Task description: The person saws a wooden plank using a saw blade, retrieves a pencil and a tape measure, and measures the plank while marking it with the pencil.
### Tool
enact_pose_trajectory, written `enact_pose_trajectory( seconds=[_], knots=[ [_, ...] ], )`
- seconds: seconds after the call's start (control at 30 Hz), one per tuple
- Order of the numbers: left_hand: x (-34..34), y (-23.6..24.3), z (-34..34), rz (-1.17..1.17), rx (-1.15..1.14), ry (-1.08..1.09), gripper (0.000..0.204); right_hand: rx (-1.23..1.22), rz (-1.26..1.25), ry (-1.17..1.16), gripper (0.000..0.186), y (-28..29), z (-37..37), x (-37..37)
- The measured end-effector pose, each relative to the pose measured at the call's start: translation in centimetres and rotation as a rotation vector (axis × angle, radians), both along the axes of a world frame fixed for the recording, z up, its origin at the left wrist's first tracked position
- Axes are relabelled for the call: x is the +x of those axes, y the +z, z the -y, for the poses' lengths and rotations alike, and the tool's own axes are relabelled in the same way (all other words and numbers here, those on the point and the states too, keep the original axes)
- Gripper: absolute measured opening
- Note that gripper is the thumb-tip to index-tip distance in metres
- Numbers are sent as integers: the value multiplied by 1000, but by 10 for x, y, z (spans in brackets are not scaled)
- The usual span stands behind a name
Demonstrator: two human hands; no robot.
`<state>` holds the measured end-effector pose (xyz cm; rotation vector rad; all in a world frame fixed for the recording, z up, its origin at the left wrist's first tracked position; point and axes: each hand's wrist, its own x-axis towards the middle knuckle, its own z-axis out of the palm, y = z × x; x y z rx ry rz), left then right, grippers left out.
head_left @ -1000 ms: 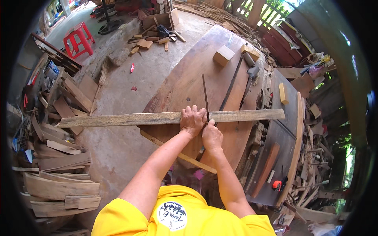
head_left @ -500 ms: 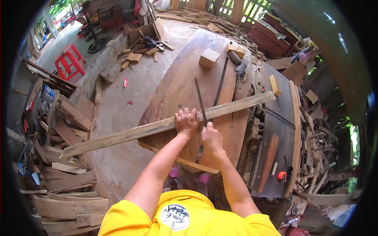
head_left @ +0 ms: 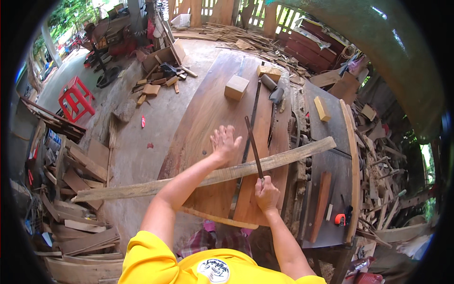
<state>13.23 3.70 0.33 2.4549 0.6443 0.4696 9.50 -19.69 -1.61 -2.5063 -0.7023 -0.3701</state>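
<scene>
My left hand (head_left: 224,144) is raised over the brown wooden worktop (head_left: 182,142), beyond a long rough pale plank (head_left: 118,191), with its fingers spread and holding nothing. My right hand (head_left: 267,195) grips a long, thin dark metal tool (head_left: 252,141), like a file or narrow blade, which points away from me across the plank. The plank lies slanting over the worktop, its left end reaching out past the edge. A square wood block (head_left: 236,87), a thinner block (head_left: 268,73) and grey cylindrical pieces (head_left: 275,94) sit at the far part of the worktop.
A dark side table (head_left: 321,151) on the right carries a yellow block (head_left: 322,108), a reddish strip (head_left: 321,203) and an orange tape measure (head_left: 340,219). Wood scraps (head_left: 82,241) are heaped left, right and at the back. A red plastic stool (head_left: 75,99) stands at the far left.
My left hand has let go of the plank and moved forward, fingers spread. My right hand has drawn back with the tool. The plank has swung to a slant and shifted toward me.
</scene>
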Motion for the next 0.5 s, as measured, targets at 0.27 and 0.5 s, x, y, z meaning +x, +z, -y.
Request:
enact_pose_trajectory(
  seconds=[0.27, 0.5],
  knots=[
    [166, 13, -65, -72, 179, 180, 86, 39, -43, -3, 16, -3, 4, 2],
    [226, -1, -109, -210, -36, 182, 96, 62, -45, 8, 17, -2, -3, 4]
  ],
)
